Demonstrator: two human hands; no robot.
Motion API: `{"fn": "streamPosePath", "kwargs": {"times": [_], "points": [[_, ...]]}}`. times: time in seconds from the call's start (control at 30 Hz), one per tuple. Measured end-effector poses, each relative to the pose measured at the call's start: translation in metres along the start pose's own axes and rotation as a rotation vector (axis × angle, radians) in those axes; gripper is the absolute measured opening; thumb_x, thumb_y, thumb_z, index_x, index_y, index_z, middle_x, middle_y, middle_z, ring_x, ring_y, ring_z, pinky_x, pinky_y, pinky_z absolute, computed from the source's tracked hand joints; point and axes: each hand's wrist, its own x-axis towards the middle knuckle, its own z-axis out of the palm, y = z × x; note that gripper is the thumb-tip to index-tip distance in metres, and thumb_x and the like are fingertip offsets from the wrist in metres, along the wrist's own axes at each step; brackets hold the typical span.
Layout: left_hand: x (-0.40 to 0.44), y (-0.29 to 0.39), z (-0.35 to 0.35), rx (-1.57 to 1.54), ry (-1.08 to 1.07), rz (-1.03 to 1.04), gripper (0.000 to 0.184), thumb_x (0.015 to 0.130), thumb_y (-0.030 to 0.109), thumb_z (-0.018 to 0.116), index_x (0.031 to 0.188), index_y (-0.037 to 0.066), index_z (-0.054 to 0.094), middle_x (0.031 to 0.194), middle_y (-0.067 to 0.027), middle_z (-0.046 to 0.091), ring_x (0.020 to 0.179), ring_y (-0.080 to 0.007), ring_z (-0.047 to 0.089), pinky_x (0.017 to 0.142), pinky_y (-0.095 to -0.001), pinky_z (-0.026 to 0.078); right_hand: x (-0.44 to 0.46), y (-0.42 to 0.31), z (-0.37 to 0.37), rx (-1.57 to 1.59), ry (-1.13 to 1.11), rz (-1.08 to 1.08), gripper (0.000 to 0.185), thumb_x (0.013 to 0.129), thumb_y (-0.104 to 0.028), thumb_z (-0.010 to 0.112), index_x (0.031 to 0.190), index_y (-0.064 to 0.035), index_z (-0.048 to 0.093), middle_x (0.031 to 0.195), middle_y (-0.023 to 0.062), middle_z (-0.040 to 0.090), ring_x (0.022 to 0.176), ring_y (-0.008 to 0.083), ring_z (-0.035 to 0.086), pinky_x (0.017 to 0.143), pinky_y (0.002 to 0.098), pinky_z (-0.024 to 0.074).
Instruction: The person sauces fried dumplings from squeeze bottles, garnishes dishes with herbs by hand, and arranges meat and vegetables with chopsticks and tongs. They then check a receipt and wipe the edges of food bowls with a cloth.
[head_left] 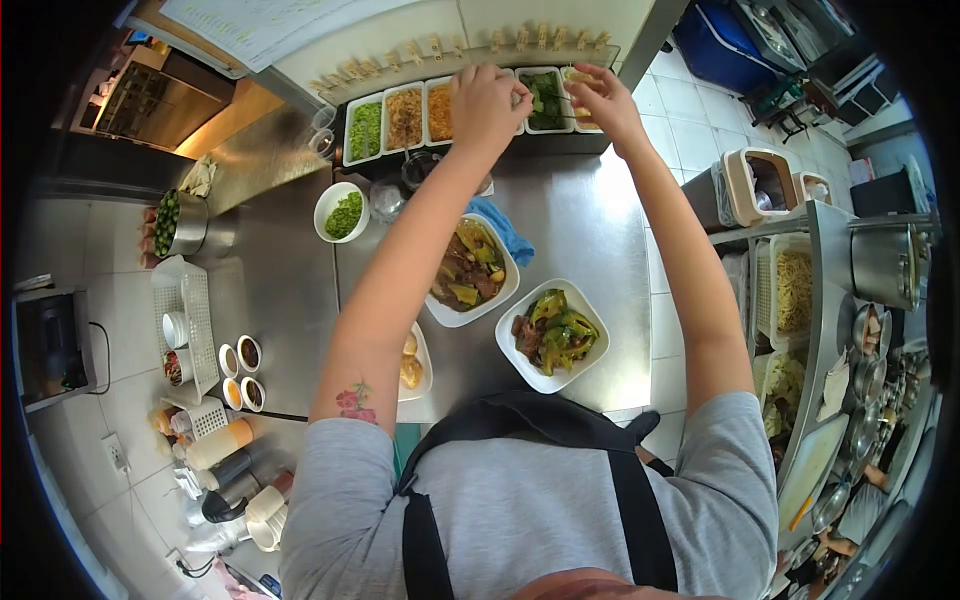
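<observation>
Two hands: both up at the tub row (563, 146); left hand (482, 105) over its middle, right hand (610, 108) over its right end.
Left grip: fingers curled toward the thumb; can't tell whether anything is pinched.
Right grip: fingers bent, a little apart; thin dark line near the tips, too fine to make out, so hold uncertain.
Leafy greens tub (543, 98): right half of the tub row, between my hands.
Hidden: tub under my left hand, mostly covered; end tub of the tub row, partly behind my right fingers.
Left forearm: crosses in front of the tub row, covering one edge of the meat bowl (468, 312) and much of a pale dish (425, 372), both on my side of it.
Nearer me than the tub row: blue cloth (513, 238) touching the meat bowl; second bowl (586, 368) of meat and greens; chopped-green bowl (343, 213) below its left end.
Pegs (437, 45): lined behind the tub row.
Counter (600, 220): bare steel, shiny, under the tub row.
Room: tiled floor (665, 272) and loaded shelving (815, 250) right of the tub row.
</observation>
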Motion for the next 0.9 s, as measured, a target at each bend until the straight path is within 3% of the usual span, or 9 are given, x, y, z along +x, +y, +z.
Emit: {"fn": "streamPosePath", "kwargs": {"times": [0.07, 0.2, 0.3, 0.4, 0.6, 0.7, 0.73, 0.83, 0.9], "points": [[0.003, -0.010, 0.001, -0.009, 0.005, 0.110, 0.011, 0.073, 0.026, 0.070, 0.073, 0.015, 0.071, 0.090, -0.0042, 0.060, 0.094, -0.0252, 0.054, 0.088, -0.0394, 0.039, 0.010, 0.002, -0.005, -0.204, 0.034, -0.152, 0.033, 0.082, -0.032, 0.066, 0.107, -0.0113, 0.070, 0.085, 0.0065, 0.069, 0.075, 0.0118, 0.063, 0.068, 0.0266, 0.0502], [0.010, -0.015, -0.008, -0.019, -0.012, 0.257, 0.012, 0.075, 0.026, 0.069, 0.076, 0.014, 0.068, 0.094, -0.0029, 0.058, 0.099, -0.0243, 0.052, 0.092, -0.0406, 0.037, 0.021, -0.010, -0.006, -0.456, -0.246, -0.176, 0.027, 0.090, -0.028, 0.061, 0.106, -0.0083, 0.069, 0.113, 0.0034, 0.066, 0.098, 0.0150, 0.061, 0.085, 0.0304, 0.0482], [0.015, -0.016, -0.017, -0.035, -0.007, 0.307, 0.011, 0.077, 0.026, 0.069, 0.079, 0.015, 0.067, 0.096, -0.0025, 0.057, 0.102, -0.0236, 0.051, 0.096, -0.0424, 0.034, 0.022, -0.006, -0.003, -0.599, -0.295, -0.433, 0.025, 0.088, -0.030, 0.064, 0.103, -0.0119, 0.072, 0.118, 0.0055, 0.063, 0.102, 0.0176, 0.060, 0.088, 0.0315, 0.0470], [0.017, -0.015, -0.025, -0.013, -0.010, 0.336, 0.010, 0.079, 0.026, 0.068, 0.081, 0.016, 0.067, 0.098, -0.0019, 0.057, 0.103, -0.0230, 0.051, 0.099, -0.0440, 0.032, 0.025, -0.006, 0.001, -0.518, -0.332, -0.388, 0.024, 0.086, -0.032, 0.067, 0.099, -0.0135, 0.073, 0.123, 0.0063, 0.061, 0.104, 0.0196, 0.059, 0.088, 0.0318, 0.0464], [0.010, -0.010, -0.046, 0.027, 0.015, 0.374, 0.009, 0.079, 0.026, 0.067, 0.082, 0.017, 0.066, 0.102, -0.0006, 0.056, 0.106, -0.0215, 0.051, 0.105, -0.0446, 0.029, 0.017, -0.019, 0.007, -0.513, -0.303, -0.543, 0.029, 0.075, -0.036, 0.071, 0.091, -0.0125, 0.074, 0.115, 0.0048, 0.065, 0.093, 0.0217, 0.064, 0.082, 0.0329, 0.0485], [-0.003, -0.004, -0.070, 0.057, 0.036, 0.399, 0.010, 0.077, 0.025, 0.069, 0.083, 0.017, 0.065, 0.102, -0.0004, 0.056, 0.108, -0.0213, 0.050, 0.106, -0.0453, 0.028, -0.007, -0.033, 0.021, -0.426, -0.314, -0.416, 0.029, 0.074, -0.034, 0.073, 0.083, -0.0074, 0.071, 0.100, 0.0030, 0.068, 0.082, 0.0178, 0.064, 0.075, 0.0301, 0.0487], [-0.020, -0.003, -0.089, 0.081, 0.042, 0.385, 0.011, 0.076, 0.024, 0.069, 0.083, 0.017, 0.065, 0.102, -0.0004, 0.056, 0.108, -0.0213, 0.050, 0.106, -0.0455, 0.028, -0.029, -0.039, 0.035, -0.412, -0.313, -0.287, 0.028, 0.073, -0.031, 0.073, 0.079, -0.0041, 0.068, 0.081, 0.0008, 0.067, 0.072, 0.0116, 0.060, 0.069, 0.0268, 0.0474], [-0.069, -0.008, -0.136, 0.097, 0.007, 0.178, 0.015, 0.072, 0.021, 0.071, 0.084, 0.018, 0.064, 0.103, -0.0002, 0.057, 0.109, -0.0217, 0.050, 0.104, -0.0469, 0.028, -0.077, -0.041, 0.061, -0.339, -0.401, -0.236, 0.016, 0.081, -0.018, 0.066, 0.081, -0.0027, 0.065, 0.073, -0.0042, 0.059, 0.070, 0.0051, 0.050, 0.066, 0.0220, 0.0414], [-0.106, -0.028, -0.154, 0.049, 0.076, 0.086, 0.016, 0.070, 0.018, 0.073, 0.083, 0.017, 0.063, 0.102, -0.0001, 0.057, 0.107, -0.0232, 0.050, 0.098, -0.0458, 0.030, -0.103, -0.040, 0.077, -0.301, -0.470, -0.245, 0.015, 0.080, -0.017, 0.066, 0.083, -0.0024, 0.066, 0.073, -0.0023, 0.061, 0.068, 0.0049, 0.052, 0.065, 0.0217, 0.0428]]}}
